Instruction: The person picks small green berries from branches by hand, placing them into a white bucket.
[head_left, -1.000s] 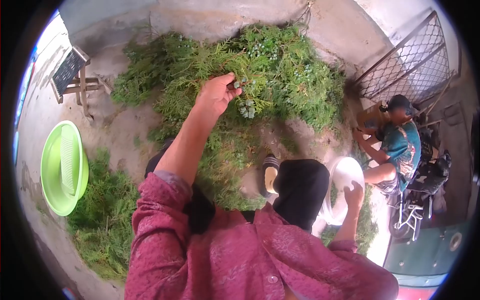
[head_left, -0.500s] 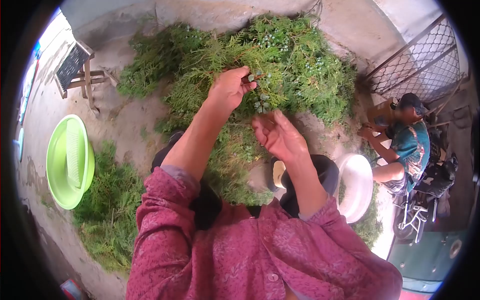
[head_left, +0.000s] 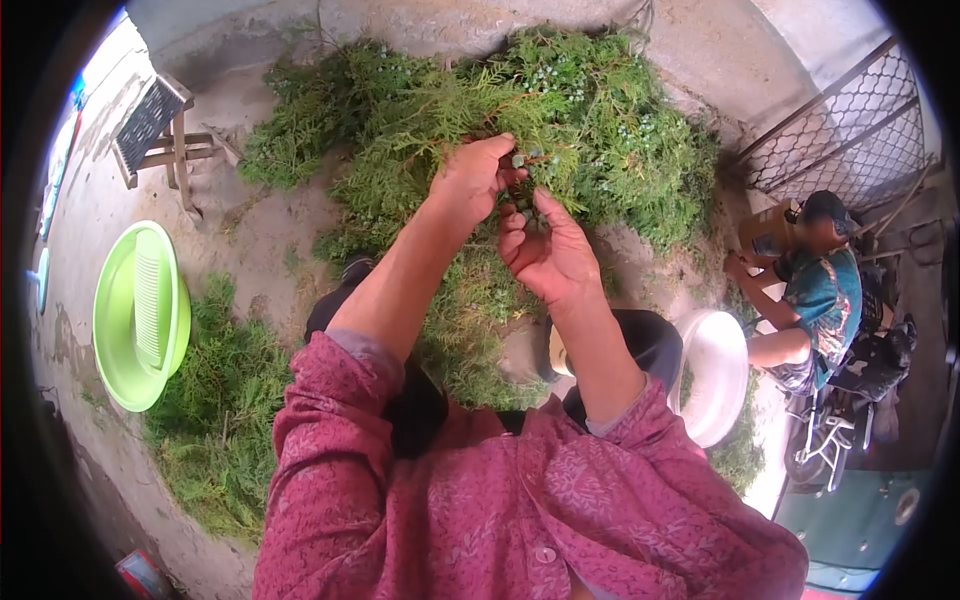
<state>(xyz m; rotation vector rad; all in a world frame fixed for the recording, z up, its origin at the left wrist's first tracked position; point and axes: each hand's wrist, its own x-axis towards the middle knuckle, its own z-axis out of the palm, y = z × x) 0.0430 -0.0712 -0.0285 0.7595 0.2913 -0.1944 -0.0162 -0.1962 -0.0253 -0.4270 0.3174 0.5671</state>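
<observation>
Sprig [head_left: 556, 161] of scale-leaved evergreen, with small blue-green cones [head_left: 519, 160] near its stem, at the front edge of a heap [head_left: 640, 150] of like branches. The sprig looks light and springy: the leaf sprays are probably soft and easily bent, the reddish stem thin but stiffer, the cones small, firm and perhaps a little slick. The stem, close beside the cones, seems the surest place to take hold; the leaf tips would likely fold or slip. The left hand [head_left: 468, 182] pinches the sprig, thumb above and fingers curled beneath, so that the stem lies in this grip and the leafy end projects to its right. The right hand [head_left: 556, 258] is raised palm up, just below and to the right, its thumb and bent fingers near the underside of the sprig; whether this grip is clamped on a cone cannot be told, since the fingers hide the spot. Beneath the hands, loose clippings [head_left: 470, 325] litter the floor [head_left: 265, 245]. Farther out, to the left, stand a stool [head_left: 150, 125] and a green basin [head_left: 118, 335], the basin beside a second pile [head_left: 215, 420] of greenery. To the right, a white tub [head_left: 728, 375] is near the knee, with another person [head_left: 825, 290] seated beyond it.
</observation>
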